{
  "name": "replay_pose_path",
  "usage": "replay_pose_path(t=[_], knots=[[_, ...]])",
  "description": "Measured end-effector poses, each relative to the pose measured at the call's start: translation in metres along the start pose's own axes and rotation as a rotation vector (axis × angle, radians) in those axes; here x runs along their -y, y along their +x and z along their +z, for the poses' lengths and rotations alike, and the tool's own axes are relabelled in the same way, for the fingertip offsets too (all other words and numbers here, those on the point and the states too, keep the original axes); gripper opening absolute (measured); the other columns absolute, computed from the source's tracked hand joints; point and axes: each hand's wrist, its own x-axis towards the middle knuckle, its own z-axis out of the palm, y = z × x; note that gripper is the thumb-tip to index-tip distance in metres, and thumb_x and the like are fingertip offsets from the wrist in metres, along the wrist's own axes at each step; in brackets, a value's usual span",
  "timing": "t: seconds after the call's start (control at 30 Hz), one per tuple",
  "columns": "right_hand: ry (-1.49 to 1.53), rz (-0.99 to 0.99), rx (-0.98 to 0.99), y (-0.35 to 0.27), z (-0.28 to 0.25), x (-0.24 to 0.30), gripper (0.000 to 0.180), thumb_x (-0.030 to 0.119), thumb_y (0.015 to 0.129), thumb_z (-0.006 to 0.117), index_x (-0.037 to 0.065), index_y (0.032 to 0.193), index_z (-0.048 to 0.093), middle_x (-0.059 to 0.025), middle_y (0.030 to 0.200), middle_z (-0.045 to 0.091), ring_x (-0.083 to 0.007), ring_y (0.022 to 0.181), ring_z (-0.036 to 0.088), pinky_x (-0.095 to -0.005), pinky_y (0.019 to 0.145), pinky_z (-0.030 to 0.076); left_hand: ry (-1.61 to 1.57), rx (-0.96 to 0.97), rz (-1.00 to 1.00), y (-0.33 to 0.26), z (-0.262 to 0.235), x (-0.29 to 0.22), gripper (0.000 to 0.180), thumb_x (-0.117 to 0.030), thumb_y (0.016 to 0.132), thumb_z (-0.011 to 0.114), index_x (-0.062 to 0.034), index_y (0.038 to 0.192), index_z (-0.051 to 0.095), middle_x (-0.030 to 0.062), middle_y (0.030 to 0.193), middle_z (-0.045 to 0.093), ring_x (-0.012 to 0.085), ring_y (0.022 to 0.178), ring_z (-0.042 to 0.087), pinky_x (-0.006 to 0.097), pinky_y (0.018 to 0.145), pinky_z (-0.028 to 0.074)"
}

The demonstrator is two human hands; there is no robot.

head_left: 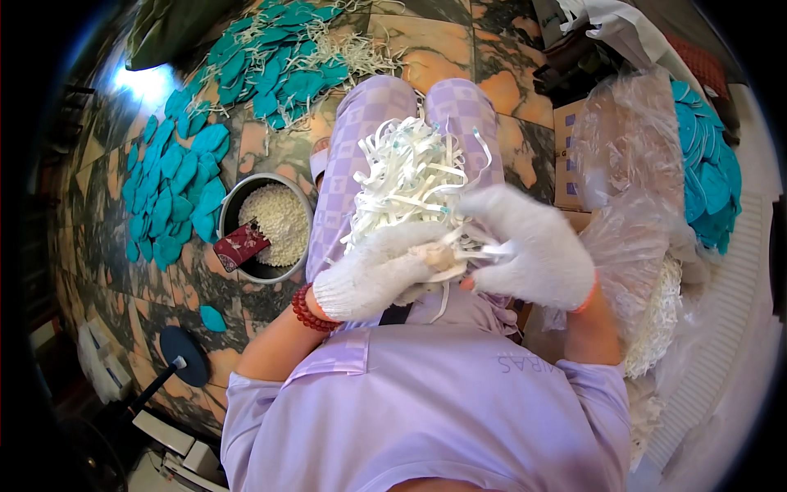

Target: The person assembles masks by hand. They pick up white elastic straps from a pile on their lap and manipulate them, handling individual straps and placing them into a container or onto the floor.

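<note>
The left hand (373,275), in a white glove, is closing its fingers on a bunch of white strips (474,246) just above the lap. The right hand (529,246), also gloved, is touching the same bunch from the right, thumb and fingers curving around it — blur is hiding whether it is gripping, so I cannot tell. Just beyond the hands, a tangled heap of white strips (410,168) is lying on the checked lilac trousers (328,193). On the floor (434,49) to the left, a round pot (283,179) is holding small whitish pieces (283,221), with a dark red packet (241,248) leaning over its near-left rim. Teal pieces (176,193) are spreading left of the pot — a larger teal pile (287,61), mixed with pale strips, is lying farther off. On the right, clear plastic (623,139) is standing near a stack of teal shapes (709,176).
</note>
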Motion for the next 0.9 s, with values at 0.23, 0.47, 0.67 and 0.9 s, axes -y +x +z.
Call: replay_pose_path(t=[0.23,0.47,0.67,0.9], knots=[[0.992,0.273,0.008,-0.021,0.03,-0.018,0.026,0.026,0.095,0.065,0.001,0.095,0.069,-0.0109,0.092,0.066,-0.0166,0.069,0.061,-0.0249,0.061,0.047,0.042,0.057,-0.007,0.002,-0.003,0.008,0.032,-0.03,0.103,0.051,-0.0034,0.117,0.062,-0.0019,0.083,0.058,0.0071,0.068,0.052,0.023,0.062,0.044],[1.499,-0.016,-0.686,-0.011,0.001,-0.008,0.029,0.03,0.103,0.049,0.012,0.08,0.044,0.0021,0.058,0.039,-0.009,0.044,0.032,-0.0236,0.041,0.03,0.287,0.214,0.085,0.003,-0.004,0.016,0.027,-0.028,0.104,0.049,-0.0053,0.095,0.061,-0.0006,0.082,0.052,0.011,0.077,0.049,0.028,0.075,0.045],[1.36,-0.13,-0.62,-0.02,-0.021,-0.021,0.019,0.022,0.097,0.055,0.012,0.086,0.044,0.0007,0.059,0.033,-0.0077,0.045,0.029,-0.0245,0.041,0.033,0.199,0.202,0.055,0.004,-0.006,0.022,0.025,-0.024,0.104,0.047,-0.0051,0.092,0.059,-0.0014,0.083,0.051,0.0104,0.076,0.046,0.026,0.075,0.043],[1.422,0.05,-0.524,-0.007,0.015,-0.011,0.029,0.025,0.101,0.052,0.011,0.078,0.042,0.0004,0.058,0.037,-0.0068,0.048,0.032,-0.0239,0.044,0.025,-0.159,0.084,-0.009,0.015,0.0,0.021,0.02,-0.022,0.1,0.048,-0.0048,0.098,0.059,-0.0015,0.079,0.052,0.008,0.064,0.048,0.023,0.059,0.041]])
